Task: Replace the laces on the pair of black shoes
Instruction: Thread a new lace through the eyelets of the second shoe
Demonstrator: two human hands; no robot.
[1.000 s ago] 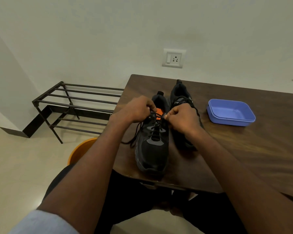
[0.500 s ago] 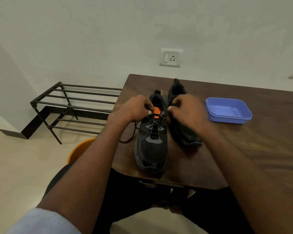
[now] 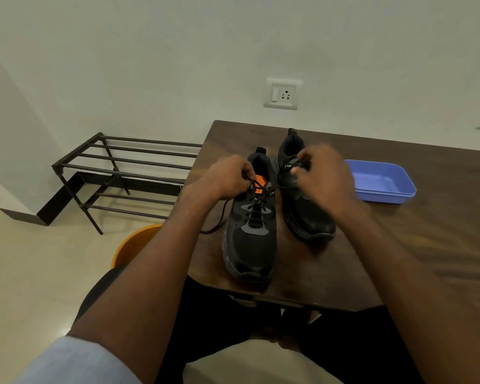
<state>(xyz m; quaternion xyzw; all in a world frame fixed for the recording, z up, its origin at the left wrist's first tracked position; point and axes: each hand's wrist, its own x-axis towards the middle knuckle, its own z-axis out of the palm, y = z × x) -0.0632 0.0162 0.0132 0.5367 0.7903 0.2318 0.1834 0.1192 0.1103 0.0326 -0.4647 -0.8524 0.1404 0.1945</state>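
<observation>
The black lace (image 3: 254, 187) runs up the nearer shoe (image 3: 251, 231), whose long axis points away from us, toe at the table (image 3: 441, 231) edge. We pinch one end in our left hand (image 3: 227, 177), just left of the tongue; its slack trails left and toward us off that grip. Our right hand (image 3: 320, 173) pinches the other end, drawn taut rightward over the second shoe (image 3: 305, 212). We judge the left nearer the eyelets. Beyond the right grip sits a blue tray (image 3: 383, 181).
</observation>
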